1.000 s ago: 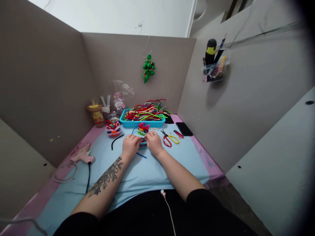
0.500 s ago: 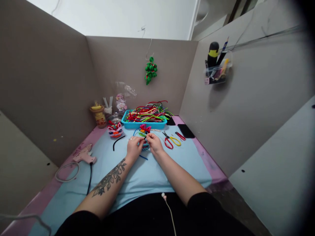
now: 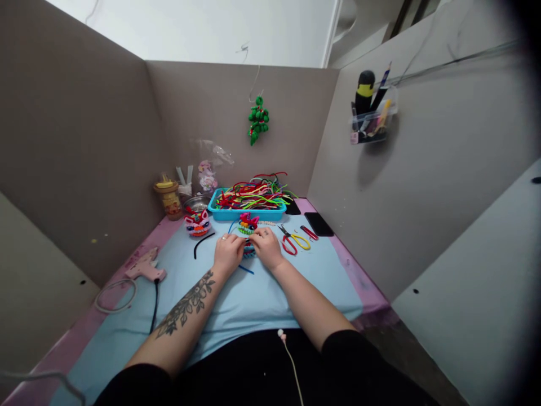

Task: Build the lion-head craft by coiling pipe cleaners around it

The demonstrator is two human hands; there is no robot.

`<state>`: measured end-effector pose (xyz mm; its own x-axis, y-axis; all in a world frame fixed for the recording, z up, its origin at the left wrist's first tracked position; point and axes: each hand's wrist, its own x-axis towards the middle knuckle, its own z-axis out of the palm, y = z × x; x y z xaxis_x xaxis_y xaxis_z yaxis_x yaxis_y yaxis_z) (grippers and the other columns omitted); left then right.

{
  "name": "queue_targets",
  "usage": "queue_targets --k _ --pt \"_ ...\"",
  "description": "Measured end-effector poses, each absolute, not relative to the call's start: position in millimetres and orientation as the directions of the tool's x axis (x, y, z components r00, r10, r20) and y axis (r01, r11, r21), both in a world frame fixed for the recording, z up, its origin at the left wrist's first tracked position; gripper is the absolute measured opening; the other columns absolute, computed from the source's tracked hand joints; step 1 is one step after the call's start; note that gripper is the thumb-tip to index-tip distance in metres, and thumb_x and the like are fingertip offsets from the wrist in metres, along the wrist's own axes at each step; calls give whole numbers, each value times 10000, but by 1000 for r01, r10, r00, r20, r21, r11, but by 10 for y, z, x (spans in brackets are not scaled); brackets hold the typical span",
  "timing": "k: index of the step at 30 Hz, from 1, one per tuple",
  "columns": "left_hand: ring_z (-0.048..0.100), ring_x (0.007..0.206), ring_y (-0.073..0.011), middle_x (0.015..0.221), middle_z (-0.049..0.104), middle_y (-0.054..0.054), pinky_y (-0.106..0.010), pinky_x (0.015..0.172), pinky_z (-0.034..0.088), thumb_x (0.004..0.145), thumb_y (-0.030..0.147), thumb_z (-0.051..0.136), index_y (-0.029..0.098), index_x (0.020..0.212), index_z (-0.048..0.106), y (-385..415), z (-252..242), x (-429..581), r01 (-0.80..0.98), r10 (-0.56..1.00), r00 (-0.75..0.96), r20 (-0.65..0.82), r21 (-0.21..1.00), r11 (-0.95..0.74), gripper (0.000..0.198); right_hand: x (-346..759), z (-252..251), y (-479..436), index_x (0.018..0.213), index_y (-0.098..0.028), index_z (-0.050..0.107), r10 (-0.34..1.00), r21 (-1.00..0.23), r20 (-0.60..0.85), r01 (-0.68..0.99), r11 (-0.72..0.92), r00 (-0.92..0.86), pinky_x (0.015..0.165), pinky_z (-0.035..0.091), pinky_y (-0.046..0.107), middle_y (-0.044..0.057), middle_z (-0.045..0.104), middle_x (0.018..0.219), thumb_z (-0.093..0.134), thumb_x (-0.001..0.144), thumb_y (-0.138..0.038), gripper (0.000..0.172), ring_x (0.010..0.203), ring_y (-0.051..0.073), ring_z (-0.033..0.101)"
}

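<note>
- Left hand (image 3: 229, 252) and right hand (image 3: 267, 246) together, fingertips bunched over a ridged blue piece (image 3: 249, 253) (exact grip, we cannot tell).
- Fuzzy strips (image 3: 253, 195) heaped in a tray (image 3: 247, 215).
- Jar (image 3: 171, 204): label too small for us.

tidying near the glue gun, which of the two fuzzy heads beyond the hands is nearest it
The pink-and-orange head on the left, just behind the curved black strip; the green-trimmed head is farther right.

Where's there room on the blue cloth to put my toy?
Try the bare cloth in front of the scissors, right of the right hand. Another bare patch lies between the glue gun, black strip and left hand. It's crowded by the tray and around both hands.
</note>
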<state>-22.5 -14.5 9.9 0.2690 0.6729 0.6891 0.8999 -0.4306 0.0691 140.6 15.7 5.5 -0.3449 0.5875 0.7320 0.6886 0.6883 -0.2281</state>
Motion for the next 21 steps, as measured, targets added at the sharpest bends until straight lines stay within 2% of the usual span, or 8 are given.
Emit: queue_targets --k 5,10,14,21 --pt "536 803 -221 781 634 -74 -335 713 366 895 253 457 223 851 682 -148 115 -209 917 676 288 679 6 -398 231 1374 62 116 935 -219 688 591 -122 710 758 640 -384 794 392 336 80 621 984 503 878 -184 197 928 224 467" --pt "539 807 -219 822 642 -71 -338 727 368 884 243 481 237 877 691 -153 112 -203 921 658 283 698 -6 -390 210 1357 51 100 881 -197 678 602 -89 699 788 609 -386 771 384 327 92 609 967 495 875 -167 185 921 223 454" --pt "541 851 -222 903 655 -65 -347 771 370 866 231 518 254 908 696 -169 126 -210 917 625 240 743 39 -398 185 1369 34 111 858 -198 671 600 -118 711 779 616 -367 768 383 325 86 608 943 501 865 -144 179 907 220 456" --pt "545 831 -230 817 653 -73 -357 761 361 862 225 527 248 853 695 -169 126 -224 914 657 222 720 80 -397 170 1375 4 140 808 -211 667 599 -237 748 728 643 -286 749 404 338 75 616 882 496 849 -111 202 863 225 471"
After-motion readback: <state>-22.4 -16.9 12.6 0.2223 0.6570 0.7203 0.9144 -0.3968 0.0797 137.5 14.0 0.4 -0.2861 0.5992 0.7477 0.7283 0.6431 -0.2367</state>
